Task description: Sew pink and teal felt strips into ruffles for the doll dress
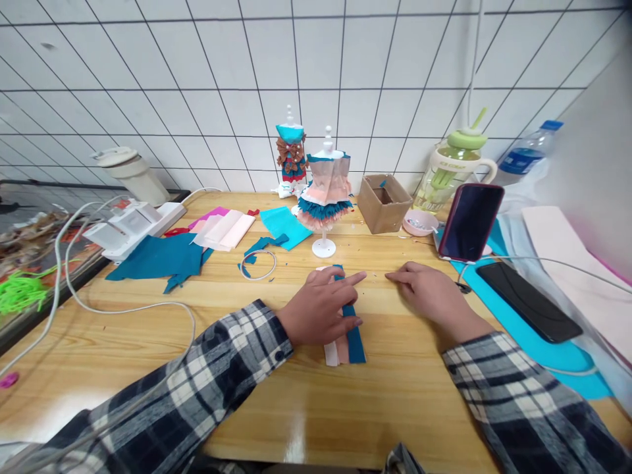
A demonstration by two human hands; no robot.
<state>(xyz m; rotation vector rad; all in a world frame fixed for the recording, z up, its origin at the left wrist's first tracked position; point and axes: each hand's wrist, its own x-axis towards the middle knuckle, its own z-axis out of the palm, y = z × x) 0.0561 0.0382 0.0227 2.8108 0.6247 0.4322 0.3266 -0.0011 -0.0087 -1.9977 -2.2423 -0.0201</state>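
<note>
Pressing: my left hand (320,309) lies flat on a stack of narrow fabric strips (345,345), forefinger stretched out along the teal one on top; white and pink strips show at the near end.
Right hand: my right hand (432,293) rests knuckles-up on the counter (296,395) just beside the strips, fingers loosely curled, clamped on nothing, apart from the left.
Strips: they lie in the middle of the counter, near end pointing at me, far end reaching toward the stand's base.
Sleeves: both of my arms wear a dark plaid shirt (523,401).
Right of me: a black phone (528,299) lies flat on a teal sheet (543,345); a second phone (470,220) in a red case stands propped up, a cable running by it.
Left of me: a grey cable (148,309) loops over the counter; a heap of teal cloth (158,260) lies beyond it, with a white device (128,227) at the edge.
Middle distance: a wire ring (259,264) sits by teal scraps; folded pink and white pieces (224,230) and a teal square (285,225) lie nearby.
Stand: a small dress form (326,187) wears a pink and teal ruffled dress on a white round base.
Far: a second, smaller dressed form (290,155) stands by the tiled wall (197,79); a cardboard box (384,203), a small pink dish (419,222), a green-lidded jug (451,168) and a water bottle (526,155) line the back.
</note>
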